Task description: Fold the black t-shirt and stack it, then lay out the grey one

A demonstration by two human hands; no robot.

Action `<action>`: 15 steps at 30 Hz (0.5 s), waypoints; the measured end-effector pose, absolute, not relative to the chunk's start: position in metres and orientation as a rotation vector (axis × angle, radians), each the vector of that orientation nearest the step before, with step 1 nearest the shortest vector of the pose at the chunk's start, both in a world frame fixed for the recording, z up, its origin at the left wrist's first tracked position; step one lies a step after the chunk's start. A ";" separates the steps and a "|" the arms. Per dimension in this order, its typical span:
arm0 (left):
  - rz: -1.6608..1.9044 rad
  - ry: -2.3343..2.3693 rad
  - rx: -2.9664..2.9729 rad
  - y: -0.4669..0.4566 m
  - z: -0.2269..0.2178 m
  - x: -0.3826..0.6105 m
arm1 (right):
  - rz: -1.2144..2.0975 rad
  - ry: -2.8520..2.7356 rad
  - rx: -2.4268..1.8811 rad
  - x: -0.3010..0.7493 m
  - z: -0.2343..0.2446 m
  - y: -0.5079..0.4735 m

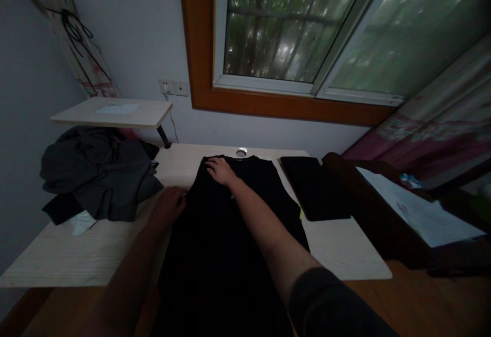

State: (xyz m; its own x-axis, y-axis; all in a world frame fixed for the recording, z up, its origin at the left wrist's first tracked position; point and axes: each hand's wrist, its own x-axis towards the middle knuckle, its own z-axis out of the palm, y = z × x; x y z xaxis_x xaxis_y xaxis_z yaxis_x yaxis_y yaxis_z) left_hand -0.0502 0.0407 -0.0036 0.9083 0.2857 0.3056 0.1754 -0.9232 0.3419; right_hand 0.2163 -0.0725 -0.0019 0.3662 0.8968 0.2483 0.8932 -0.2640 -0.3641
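A black garment point(215, 234) lies spread lengthwise on the light wooden table point(76, 250), its lower end hanging over the near edge. My right hand point(220, 170) reaches across and rests on the garment's far left corner, fingers curled on the cloth. My left hand point(169, 205) is at the garment's left edge, fingers bent down onto the fabric fold there. The light is dim, so the grip of each hand is hard to make out.
A heap of dark grey clothes point(97, 178) sits at the table's left. A folded black piece point(314, 186) lies to the right. A small raised shelf point(113, 112) stands at the back left. A dark wooden chair or bedside piece with papers point(418, 209) is on the right.
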 end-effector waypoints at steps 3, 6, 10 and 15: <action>0.501 0.342 2.784 0.039 -0.002 -0.051 | -0.011 -1.599 -2.188 0.214 0.001 -0.078; 0.491 0.352 2.804 0.039 -0.001 -0.051 | -0.025 -1.621 -2.174 0.210 0.006 -0.085; 0.479 0.360 2.820 0.039 0.000 -0.051 | -0.035 -1.610 -2.116 0.205 0.010 -0.105; 0.491 0.384 2.814 0.036 0.001 -0.051 | -0.059 -1.580 -2.125 0.206 0.014 -0.157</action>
